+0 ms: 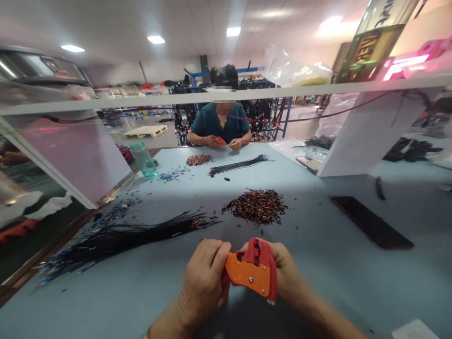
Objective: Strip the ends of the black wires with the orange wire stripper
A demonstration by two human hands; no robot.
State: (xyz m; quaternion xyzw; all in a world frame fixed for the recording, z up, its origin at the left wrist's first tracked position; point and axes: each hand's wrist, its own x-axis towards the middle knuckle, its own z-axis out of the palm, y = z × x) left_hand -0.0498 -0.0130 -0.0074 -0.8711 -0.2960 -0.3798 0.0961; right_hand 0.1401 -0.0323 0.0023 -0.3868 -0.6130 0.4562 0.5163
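A red and orange wire stripper [251, 278] is held above the near edge of the table. My left hand [206, 275] is wrapped around its handle end. My right hand [284, 266] is closed at the other side, against the red head of the tool. Its fingertips are hidden behind that head, so what they pinch does not show. Just beyond my hands lies a heap of short black and copper-coloured pieces [257, 206]. To the left, a long bundle of thin black wires [134, 238] has blue tips at one end and coppery tips at the other.
A dark phone [370, 222] lies at the right. Across the table [310, 282] a person [221, 122] holds a red tool. Near them are a smaller wire bundle [238, 165], a copper pile [198, 160] and a teal bottle [143, 160]. A white shelf [169, 99] spans above.
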